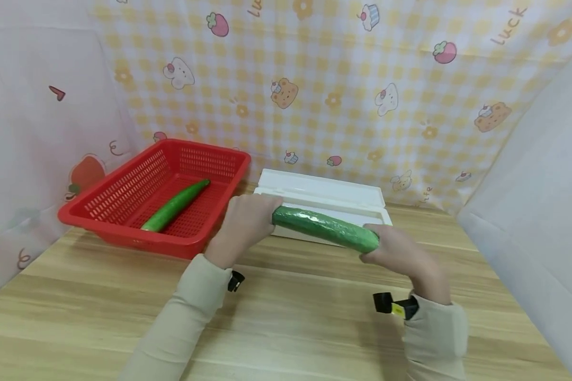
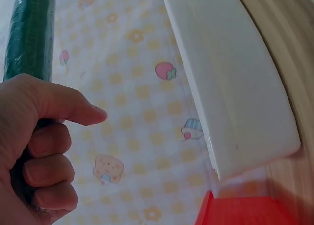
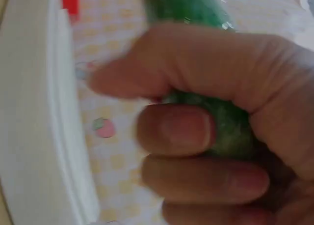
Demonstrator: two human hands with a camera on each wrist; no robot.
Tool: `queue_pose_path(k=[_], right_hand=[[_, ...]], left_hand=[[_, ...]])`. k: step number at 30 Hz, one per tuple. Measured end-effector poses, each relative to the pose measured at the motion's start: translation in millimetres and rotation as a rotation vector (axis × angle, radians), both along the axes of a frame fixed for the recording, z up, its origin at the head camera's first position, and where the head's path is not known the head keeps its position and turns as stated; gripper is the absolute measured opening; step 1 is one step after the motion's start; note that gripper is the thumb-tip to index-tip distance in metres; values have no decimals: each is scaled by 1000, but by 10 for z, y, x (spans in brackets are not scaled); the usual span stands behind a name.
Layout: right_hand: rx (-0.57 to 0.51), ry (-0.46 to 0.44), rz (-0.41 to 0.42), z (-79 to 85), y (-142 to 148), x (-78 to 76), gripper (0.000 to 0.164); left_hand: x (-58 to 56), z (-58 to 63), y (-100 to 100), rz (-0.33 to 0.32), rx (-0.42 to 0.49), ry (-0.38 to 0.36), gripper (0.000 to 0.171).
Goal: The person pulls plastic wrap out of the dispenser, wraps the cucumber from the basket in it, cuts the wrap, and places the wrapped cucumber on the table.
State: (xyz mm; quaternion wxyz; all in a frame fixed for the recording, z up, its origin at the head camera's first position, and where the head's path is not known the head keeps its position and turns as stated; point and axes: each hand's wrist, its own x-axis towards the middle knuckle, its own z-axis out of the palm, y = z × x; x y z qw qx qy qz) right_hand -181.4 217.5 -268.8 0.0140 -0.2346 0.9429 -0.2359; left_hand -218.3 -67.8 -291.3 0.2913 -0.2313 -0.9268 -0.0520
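Observation:
A green cucumber (image 1: 325,226) in shiny clear wrap is held up in front of a long white box (image 1: 324,200), tilted down to the right. My left hand (image 1: 249,218) grips its left end; in the left wrist view the fingers (image 2: 49,168) curl round it. At the other end, my right hand (image 1: 400,251) holds on with curled fingers, close up in the right wrist view. The white box lies with its lid raised at the back, its front partly hidden by the cucumber and hands. Inside the red basket (image 1: 148,241) rests a second cucumber (image 1: 175,205).
The basket stands at the left on a wooden table (image 1: 295,317), near the box's left end. A checked cloth (image 1: 333,100) with cartoon prints hangs behind. Pale cloth walls (image 1: 529,185) close in both sides. Each wrist wears a black camera mount (image 1: 395,306).

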Motion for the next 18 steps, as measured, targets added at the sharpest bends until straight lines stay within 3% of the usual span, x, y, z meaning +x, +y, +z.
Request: queue_pose_path(k=[4,8,14,18], right_hand=[[54,212,-92,-141,-136,-126,15],[60,391,-149,-220,-198,-192,12],[45,604,-227,-240,-168,-241,12],[45,660,-267,-233,-115,-246,15]], left_hand=[[-11,29,-105,52,22,-30,18],[-19,37,-145,53,101,-165,17],[-62,-8,-60,109,228,-410,37],[-74,-49,26,147,348,-461,61]])
